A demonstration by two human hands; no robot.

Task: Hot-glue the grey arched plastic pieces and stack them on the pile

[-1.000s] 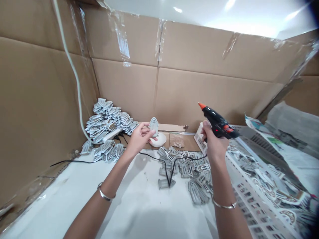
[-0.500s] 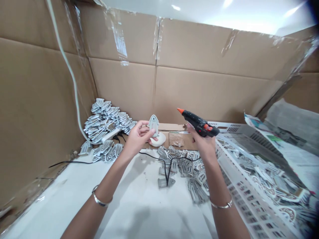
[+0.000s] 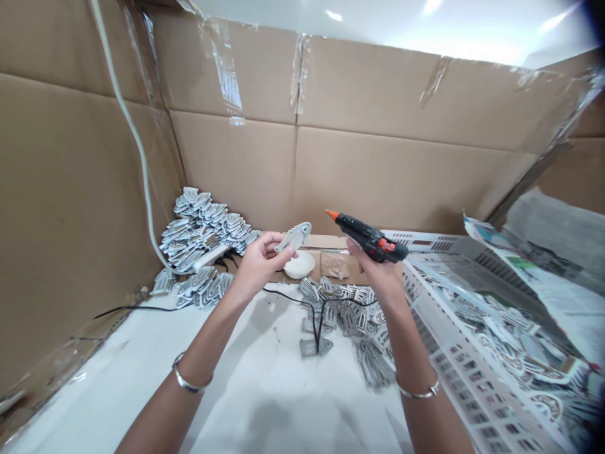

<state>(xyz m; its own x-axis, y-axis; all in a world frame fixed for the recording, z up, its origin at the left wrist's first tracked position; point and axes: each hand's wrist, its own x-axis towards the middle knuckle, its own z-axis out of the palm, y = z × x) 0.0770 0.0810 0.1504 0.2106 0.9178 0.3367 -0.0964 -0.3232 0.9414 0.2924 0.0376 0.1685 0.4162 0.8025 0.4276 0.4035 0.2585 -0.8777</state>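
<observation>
My left hand [image 3: 258, 265] pinches a small grey arch-shaped piece [image 3: 293, 237], tilted so its tip points up and right. In my right hand [image 3: 378, 277] is a black glue gun [image 3: 368, 236] with an orange nozzle aimed left toward that piece; a short gap separates nozzle and piece. The gun's black cord [image 3: 321, 315] runs down across the white table. A loose heap of the same grey pieces [image 3: 350, 315] lies below my hands.
Stacked grey pieces [image 3: 198, 243] are piled at the back left beside a white cable [image 3: 137, 145]. A small white bowl [image 3: 299, 265] sits behind my left hand. A white perforated crate [image 3: 472, 340] with pieces fills the right. Cardboard walls [image 3: 378, 170] enclose the table [image 3: 265, 391].
My right hand brought the glue gun leftward and lower, close to the piece. My left hand tilted the grey piece from upright to slanted.
</observation>
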